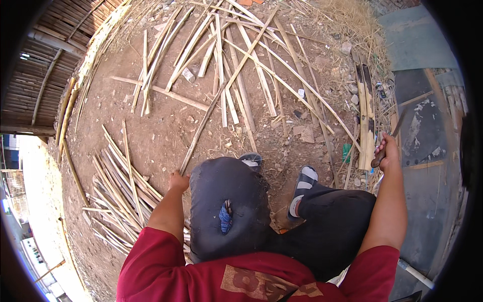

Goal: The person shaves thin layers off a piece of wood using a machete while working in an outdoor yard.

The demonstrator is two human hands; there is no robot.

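Note:
My left hand (178, 180) is closed at the near end of a long bamboo strip (204, 123), beside my knee. The strip runs up and away to the right, crossing other strips on the ground. My right hand (389, 153), out to the right, is closed round the brown handle of a knife (399, 123). Its dark blade points away from me. Just left of that hand lie split, partly blackened wood pieces (366, 116). A dark covering with a torn hole showing blue cloth lies over my left leg (229, 196).
Many loose bamboo strips (221, 70) are spread over the dirt ahead. Another heap of strips (118, 186) lies to my left. Dark sheets (422, 121) stand along the right side, with dry straw (354, 20) at the far right. A bamboo-slat structure (45, 65) rises at the far left.

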